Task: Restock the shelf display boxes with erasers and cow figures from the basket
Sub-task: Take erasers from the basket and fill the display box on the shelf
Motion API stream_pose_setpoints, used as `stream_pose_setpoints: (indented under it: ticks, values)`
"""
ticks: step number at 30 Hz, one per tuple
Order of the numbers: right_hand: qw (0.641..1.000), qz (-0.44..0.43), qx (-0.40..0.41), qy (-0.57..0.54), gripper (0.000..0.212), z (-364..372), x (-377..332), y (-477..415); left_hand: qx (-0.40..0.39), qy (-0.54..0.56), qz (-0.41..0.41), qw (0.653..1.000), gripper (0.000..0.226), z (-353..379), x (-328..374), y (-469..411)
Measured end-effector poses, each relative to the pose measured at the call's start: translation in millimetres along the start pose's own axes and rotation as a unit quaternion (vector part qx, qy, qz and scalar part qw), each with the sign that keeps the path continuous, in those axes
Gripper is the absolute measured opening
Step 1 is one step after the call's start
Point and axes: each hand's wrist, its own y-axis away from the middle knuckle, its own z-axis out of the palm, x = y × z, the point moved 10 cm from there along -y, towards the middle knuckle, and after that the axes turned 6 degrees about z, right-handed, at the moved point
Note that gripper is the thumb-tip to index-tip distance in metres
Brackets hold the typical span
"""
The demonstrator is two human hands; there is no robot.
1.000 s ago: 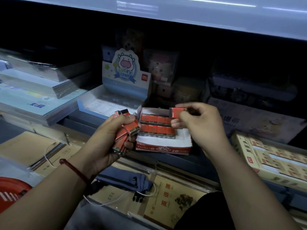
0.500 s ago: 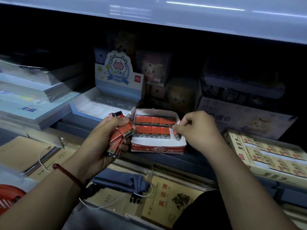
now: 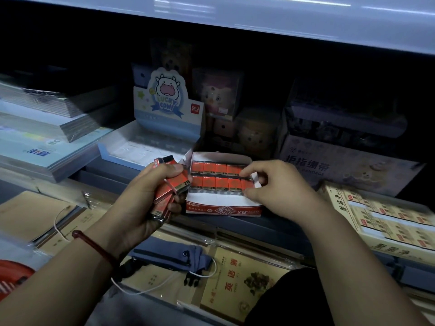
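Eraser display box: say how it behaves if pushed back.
The eraser display box looks like thin card, so its walls probably flex. Two packed rows of erasers likely weigh it down; low and flat, it should slide, not tip.

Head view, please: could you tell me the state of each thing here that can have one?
Eraser box: open, boxed erasers in two rows, front strip bare.
Left hand: grips a bundle of loose erasers.
Right hand: fingers pinch the end eraser of the front row.
Cow box: open, header card upright.
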Motion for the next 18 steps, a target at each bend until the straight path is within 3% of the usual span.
stream_pose_setpoints:
  ticks: [5,12,15,18]
  values:
    - [0.999,-0.001,0.0,0.052,0.05,4,-4,2,-0.003,-0.006,-0.004,1.0,0.043,-2,-1,0]
    - [0.998,0.017,0.027,0.063,0.013,1,-1,1,-0.003,-0.002,-0.004,1.0,0.042,-1,-1,1]
    - [0.997,0.023,0.029,0.07,0.012,0,0,1,-0.013,0.001,-0.006,1.0,0.041,0,-2,1]
    - [0.995,-0.027,0.06,0.077,0.017,-1,-18,2,-0.013,0.004,-0.006,1.0,0.038,0,-1,2]
